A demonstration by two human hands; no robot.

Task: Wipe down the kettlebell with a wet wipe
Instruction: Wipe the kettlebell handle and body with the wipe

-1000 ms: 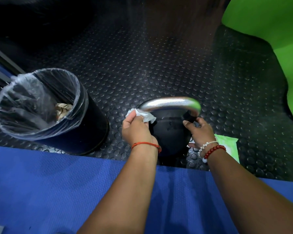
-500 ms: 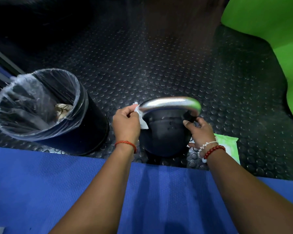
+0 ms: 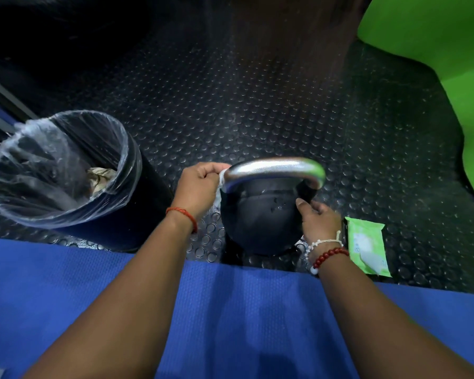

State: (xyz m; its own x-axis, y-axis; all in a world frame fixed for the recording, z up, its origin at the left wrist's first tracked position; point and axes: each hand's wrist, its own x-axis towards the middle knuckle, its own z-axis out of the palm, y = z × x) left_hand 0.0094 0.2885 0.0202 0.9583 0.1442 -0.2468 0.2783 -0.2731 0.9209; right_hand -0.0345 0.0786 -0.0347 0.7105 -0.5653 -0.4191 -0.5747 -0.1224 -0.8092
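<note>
Centre frame, just beyond the blue mat's (image 3: 230,310) edge, the kettlebell (image 3: 257,220) stands on studded floor (image 3: 230,119), with open floor above it. The left hand (image 3: 197,187) clamps a wet wipe (image 3: 219,188) on the handle's left end; the right hand (image 3: 319,220) grips the ball. At left, the lined bin (image 3: 148,203) holds crumpled paper (image 3: 100,177).

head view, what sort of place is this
Probably a gym or workout corner: a kettlebell with a chrome handle stands on studded black rubber flooring, a blue exercise mat lies at the near edge, and a left hand holds a wet wipe to it.
</note>
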